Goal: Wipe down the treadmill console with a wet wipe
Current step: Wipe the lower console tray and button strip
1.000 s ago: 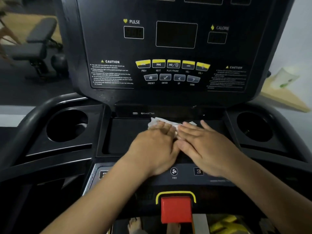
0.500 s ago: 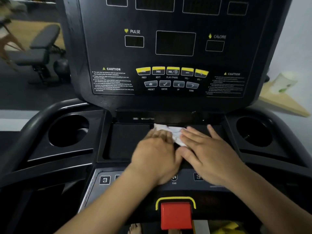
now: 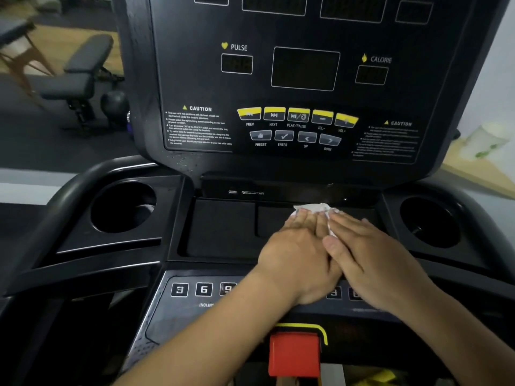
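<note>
Where the frame blurs at upper left, a padded bench (image 3: 80,71) and a dark round weight (image 3: 114,103) can be made out, details soft. Left cup holder (image 3: 122,206) sits open and dark at mid-left, its bottom hard to read. The treadmill console (image 3: 292,79) fills the top centre; its upper display windows are cut off by the top edge, and the caution text is too small to read. The shallow tray (image 3: 223,227) below it lies bare on its left half, open room up to its left wall.

Centre: left hand (image 3: 298,257) flat, fingers together, pressing down on the wet wipe (image 3: 313,208), which shows only as a white crumpled edge at the tray's back wall; the rest is hidden under both palms. Right hand (image 3: 370,257) also flat and spread, touching the left, fingertips on the wipe. Neither curls around it.

Number keys (image 3: 192,289) at lower left are partly covered by the forearms. Red stop button (image 3: 295,353) at bottom centre. Right cup holder (image 3: 429,221) clear. A blurred pale cup (image 3: 485,140) at right edge.
</note>
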Demonstrator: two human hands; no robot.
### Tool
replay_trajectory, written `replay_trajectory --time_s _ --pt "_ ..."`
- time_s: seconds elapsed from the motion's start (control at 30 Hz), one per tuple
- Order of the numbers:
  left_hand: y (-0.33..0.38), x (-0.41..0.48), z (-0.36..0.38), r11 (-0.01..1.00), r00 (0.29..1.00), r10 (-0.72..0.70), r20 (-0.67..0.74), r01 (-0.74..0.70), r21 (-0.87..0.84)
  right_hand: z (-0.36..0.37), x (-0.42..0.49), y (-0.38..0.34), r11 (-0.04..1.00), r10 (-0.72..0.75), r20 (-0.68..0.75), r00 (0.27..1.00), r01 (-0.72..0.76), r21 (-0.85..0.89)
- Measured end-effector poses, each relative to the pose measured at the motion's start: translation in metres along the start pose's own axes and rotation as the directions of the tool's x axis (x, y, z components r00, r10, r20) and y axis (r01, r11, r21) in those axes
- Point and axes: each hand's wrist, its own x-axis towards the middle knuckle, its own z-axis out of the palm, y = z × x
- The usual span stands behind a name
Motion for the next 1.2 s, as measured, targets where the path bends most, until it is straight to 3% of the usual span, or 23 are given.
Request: replay_trajectory --time_s 0.13,0.23,0.37,0.47,0.6,0.7,0.77,0.87,1.0,1.13,1.2 --pt "-0.011 -0.019 -0.014 0.988 0.996 0.059 -0.069 -0.048 0.144 -0.006 0.0 -0.009 0.997 -0.069 0.047 0.997 0.07 -0.014" --pt "-0.017 -0.043 -0.018 0.984 0.998 0.048 -0.042 -0.04 0.176 -0.01 -0.019 -0.011 0.988 -0.128 0.11 0.986 0.136 -0.067" --pt "-0.01 -0.033 -0.013 0.967 0.998 0.051 -0.034 -0.041 0.253 -0.014 -0.031 0.012 0.988 -0.063 0.103 0.993 0.076 -0.133" --pt "0.001 -0.011 -0.007 0.98 0.993 0.105 -0.055 -0.094 0.173 -0.021 -0.019 0.027 0.994 0.014 -0.011 1.0 -0.015 -0.109" --pt "0.005 -0.02 -0.015 0.974 0.976 0.2 -0.088 -0.189 0.123 -0.022 -0.034 0.017 0.999 -0.044 -0.088 0.995 0.042 -0.022" --pt "-0.001 -0.025 -0.015 0.962 0.955 0.269 -0.122 -0.261 0.074 -0.015 -0.041 0.012 0.998 -0.059 0.008 0.998 0.059 0.023" --pt "-0.006 -0.016 -0.01 0.97 0.96 0.243 -0.139 -0.245 0.008 -0.015 -0.039 0.017 0.999 -0.034 0.028 0.999 0.034 0.001" --pt "0.002 0.001 -0.002 0.985 0.985 0.169 -0.025 -0.17 -0.013 -0.02 -0.032 0.023 0.987 0.033 -0.023 0.999 -0.036 -0.156" --pt "0.024 0.008 0.006 0.986 0.993 0.102 0.054 -0.108 0.124 -0.014 -0.023 0.019 0.979 0.08 0.038 0.996 -0.071 -0.193" --pt "0.029 -0.018 0.011 0.961 0.994 0.108 -0.003 -0.104 0.257 -0.009 -0.047 0.009 0.984 0.039 0.017 0.999 -0.036 -0.177" --pt "0.03 -0.017 0.007 0.948 0.995 0.073 0.066 -0.089 0.304 -0.006 -0.052 0.005 0.989 0.026 0.045 0.999 -0.019 -0.147"
